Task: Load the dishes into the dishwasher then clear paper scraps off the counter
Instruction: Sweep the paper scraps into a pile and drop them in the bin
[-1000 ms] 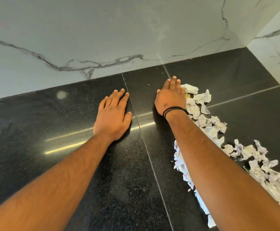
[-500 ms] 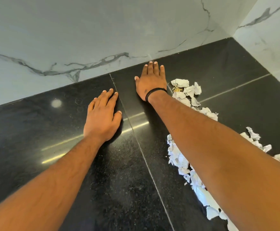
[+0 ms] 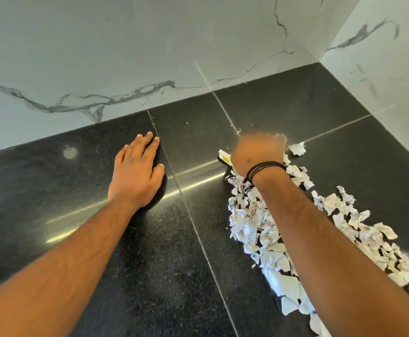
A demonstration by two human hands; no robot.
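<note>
My left hand [image 3: 135,176] lies flat, palm down, on the black stone counter [image 3: 52,215], its fingers straight and holding nothing. My right hand [image 3: 257,154], with a black band at the wrist, is blurred by motion at the far end of a long trail of torn white paper scraps [image 3: 252,229]. It sits on top of the scraps there, and its fingers are too smeared to make out. The scraps run from that hand toward the near right, on both sides of my right forearm. No dishes or dishwasher are in view.
A white marble wall [image 3: 150,45] backs the counter, and a second marble wall [image 3: 381,69] closes the corner at the right. A few tiny paper crumbs [image 3: 239,130] lie beyond my right hand. Bare counter stretches to the left.
My right hand has swept from the bare counter near the back wall to the right and toward me, onto the far end of the scraps. The left hand stays flat in place.
</note>
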